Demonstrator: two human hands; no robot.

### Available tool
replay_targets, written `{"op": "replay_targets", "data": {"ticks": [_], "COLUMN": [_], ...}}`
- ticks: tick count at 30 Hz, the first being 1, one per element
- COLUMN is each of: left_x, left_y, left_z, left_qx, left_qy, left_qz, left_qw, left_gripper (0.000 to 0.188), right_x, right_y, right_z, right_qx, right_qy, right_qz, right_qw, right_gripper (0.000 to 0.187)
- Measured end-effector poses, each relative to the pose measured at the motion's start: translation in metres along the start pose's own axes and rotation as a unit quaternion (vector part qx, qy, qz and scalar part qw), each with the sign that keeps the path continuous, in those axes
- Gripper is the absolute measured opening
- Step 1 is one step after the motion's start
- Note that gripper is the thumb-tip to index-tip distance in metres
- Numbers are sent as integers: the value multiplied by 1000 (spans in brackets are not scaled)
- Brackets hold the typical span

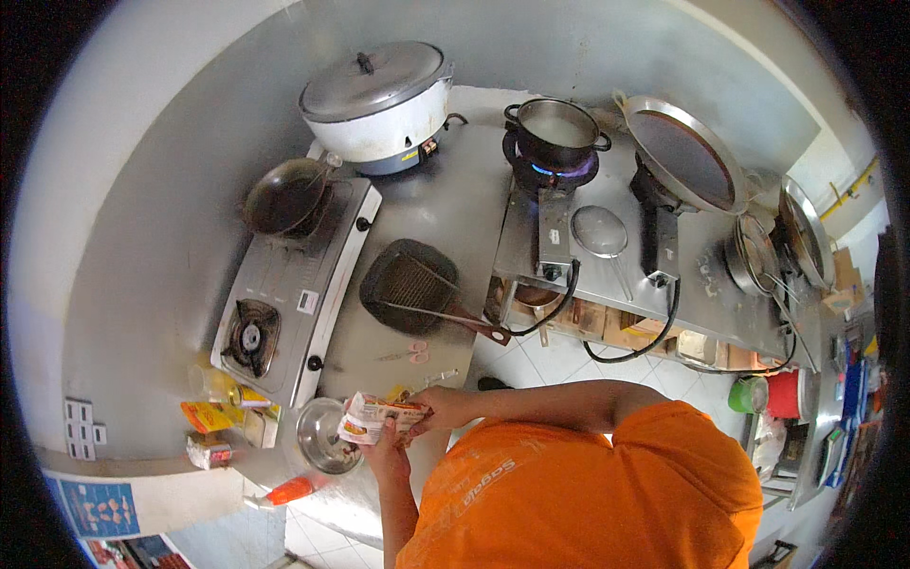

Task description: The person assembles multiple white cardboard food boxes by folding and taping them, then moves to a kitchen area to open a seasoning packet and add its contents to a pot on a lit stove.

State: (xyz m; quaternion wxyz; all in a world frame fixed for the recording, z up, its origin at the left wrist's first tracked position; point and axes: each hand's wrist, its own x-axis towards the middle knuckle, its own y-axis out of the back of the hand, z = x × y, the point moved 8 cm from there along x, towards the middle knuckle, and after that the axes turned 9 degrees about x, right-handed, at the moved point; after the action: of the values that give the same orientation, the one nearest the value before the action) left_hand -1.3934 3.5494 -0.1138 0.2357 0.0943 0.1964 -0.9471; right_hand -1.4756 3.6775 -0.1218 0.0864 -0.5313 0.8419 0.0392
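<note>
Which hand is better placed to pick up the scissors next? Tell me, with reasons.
Right, probably. The right hand pinches the packet at its upper edge, closest to the scissors on the counter; the left hand grips the packet from below, farther away.

Working kitchen, steel counter (445, 218), gas stove (284, 303), lit burner under pot (556, 133), large wok (684, 156)

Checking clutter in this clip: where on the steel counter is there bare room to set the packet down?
Bare steel lies between the rice cooker and the grill pan, and between the grill pan and the packet, apart from small scissors. The corner by the steel bowl and seasoning packs is crowded.
</note>
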Motion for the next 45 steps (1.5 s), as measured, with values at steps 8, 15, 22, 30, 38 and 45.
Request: {"op": "replay_targets", "data": {"ticks": [8, 15, 22, 30, 38, 45], "left_x": [15, 14, 23, -4, 3, 8], "left_y": [-75, -88, -91, -110, -115, -144], "left_z": [30, 24, 33, 56, 57, 66], "left_qx": [5, -25, 63, 184, 75, 144], "left_qy": [12, -4, -4, -70, -87, -119], "left_qz": [-2, 6, -36, 112, 133, 116], "left_qw": [1000, 1000, 997, 974, 984, 976], "left_gripper": [76, 75, 82, 71, 55, 40], "right_x": [-30, -55, -59, -74, -63, -55], "right_y": [57, 72, 87, 80, 86, 78], "right_z": [-57, -76, -73, -67, -52, -35], "right_qx": [-25, -63, -84, -66, 190, 310], "right_qy": [118, 175, 121, 119, 111, 118], "right_qz": [206, 283, 163, 306, 255, 262], "right_qw": [971, 941, 976, 942, 942, 906], "right_gripper": [44, 43, 44, 35, 46, 53]}}
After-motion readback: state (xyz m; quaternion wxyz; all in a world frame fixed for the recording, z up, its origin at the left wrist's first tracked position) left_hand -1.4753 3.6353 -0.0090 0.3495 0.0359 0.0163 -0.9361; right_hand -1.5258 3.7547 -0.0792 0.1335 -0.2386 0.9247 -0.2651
